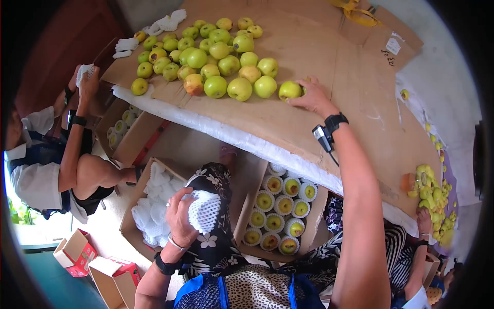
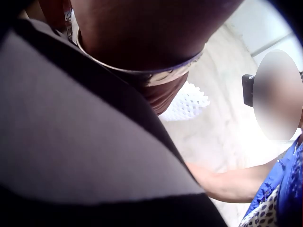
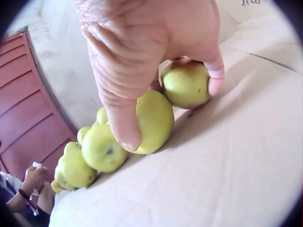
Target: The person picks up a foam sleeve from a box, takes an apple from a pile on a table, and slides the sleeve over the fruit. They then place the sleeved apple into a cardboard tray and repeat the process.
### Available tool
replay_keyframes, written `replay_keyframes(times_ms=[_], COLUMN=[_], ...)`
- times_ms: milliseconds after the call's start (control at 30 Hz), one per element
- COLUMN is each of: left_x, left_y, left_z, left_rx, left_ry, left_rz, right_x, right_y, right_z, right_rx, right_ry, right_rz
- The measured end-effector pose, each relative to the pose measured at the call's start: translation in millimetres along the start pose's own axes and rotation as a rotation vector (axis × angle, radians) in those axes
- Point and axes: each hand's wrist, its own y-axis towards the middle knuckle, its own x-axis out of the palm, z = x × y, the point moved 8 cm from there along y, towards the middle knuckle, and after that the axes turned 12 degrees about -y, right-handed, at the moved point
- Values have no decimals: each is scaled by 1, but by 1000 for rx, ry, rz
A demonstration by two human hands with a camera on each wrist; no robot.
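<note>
My left hand (image 1: 181, 219) holds a white foam fruit net (image 1: 204, 211) above my lap; in the left wrist view the net (image 2: 187, 104) shows past my hand and bangle. On the cardboard-covered table, my right hand (image 1: 313, 97) grips green apples at the front end of a large group. The right wrist view shows two apples within its grasp: my thumb lies along the nearer apple (image 3: 156, 123) and a fingertip curls on the farther apple (image 3: 185, 84). Several loose yellow-green apples (image 1: 218, 50) spread to the left, some with brown spots.
Below the table edge stands a box of netted apples (image 1: 274, 222); beside it, a carton holds loose foam nets (image 1: 154, 201). A person (image 1: 41, 170) at left holds another net. At far right, another hand (image 1: 424, 221) is near piled fruit (image 1: 432, 190). Small red cartons (image 1: 77, 252) lie lower left.
</note>
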Motion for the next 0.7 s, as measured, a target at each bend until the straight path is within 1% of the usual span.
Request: replay_keyframes(times_ms=[33,67,167,200,300,400,433,467,500,567,600,700], left_x=[1,1,5,6,9,7,9,7,7,6,5,7], left_y=[0,-1,-2,-2,-5,-6,-6,-6,-6,-8,-7,-6], left_z=[3,4,10,13,18,19,21,25,26,25,29,22], left_rx=[5,-9,15,13,36,37,41,55,24,17,39,-25], left_ry=[-5,-16,-42,-25,-25,-13,-16,-5,-6,-8,-25,8], left_rz=[-1,5,2,-18,-6,-23,-32,-6,-14,13,12,-23], right_x=[0,1,-1,-1,-1,1,-12,-20,-25,-31,-36,-56], right_y=[-12,-23,-52,-55,-64,-79,-93,-111,-132,-162,-175,-217], right_z=[-7,-14,-28,-27,-10,8,7,7,5,-4,-9,-33], right_rx=[-21,-5,-5,-11,-116,-31,3,41,83,47,28,16], right_ry=[-17,-4,73,90,197,176,346,514,683,871,968,996], right_rz=[1,8,47,69,112,153,212,264,310,344,367,323])
